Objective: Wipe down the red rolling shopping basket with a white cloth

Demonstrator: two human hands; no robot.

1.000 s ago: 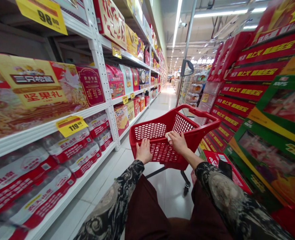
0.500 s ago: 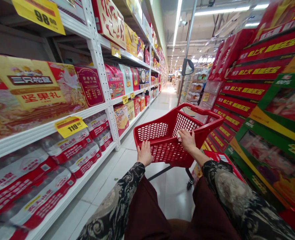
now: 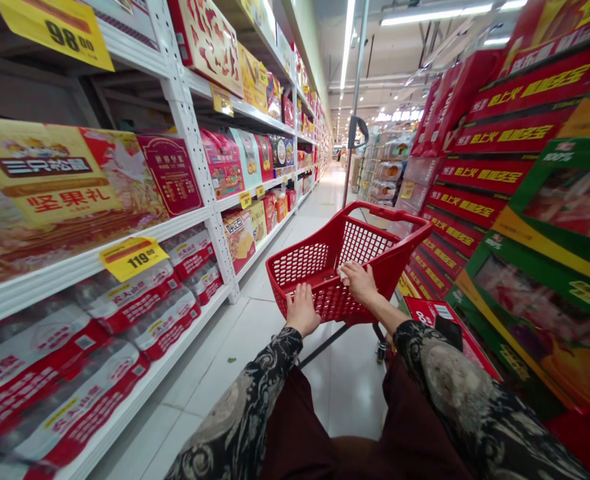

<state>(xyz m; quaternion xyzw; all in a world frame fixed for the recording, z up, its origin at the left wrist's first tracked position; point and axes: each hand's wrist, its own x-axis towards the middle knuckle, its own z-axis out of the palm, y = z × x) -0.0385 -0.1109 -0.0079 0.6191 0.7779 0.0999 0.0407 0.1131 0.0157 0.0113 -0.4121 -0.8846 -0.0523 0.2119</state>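
Note:
A red plastic shopping cart [image 3: 389, 241] with perforated sides stands in front of me, turned at an angle, its basket bare inside where I can see. My left hand [image 3: 303, 311] grips the cart's near rim toward its left corner, fingers laid over the edge. Farther right along the same rim is my right hand [image 3: 361, 283], closed around a crumpled white tissue [image 3: 343, 275] and touching the rim. Its fingers partly cover the tissue.
White shelving [image 3: 182, 113] with gift boxes and packs of bottled drinks [image 3: 75, 400] runs along the left. Stacked red cartons [image 3: 475, 173] and green boxes [image 3: 539, 267] rise on the right. A metal pole [image 3: 357, 80] stands behind the cart. A dark object [image 3: 449, 332] lies on a red box.
My right hand has moved left along the rim with the tissue. My left hand has shifted slightly right. The cart has swung a little, its right end moving left in view.

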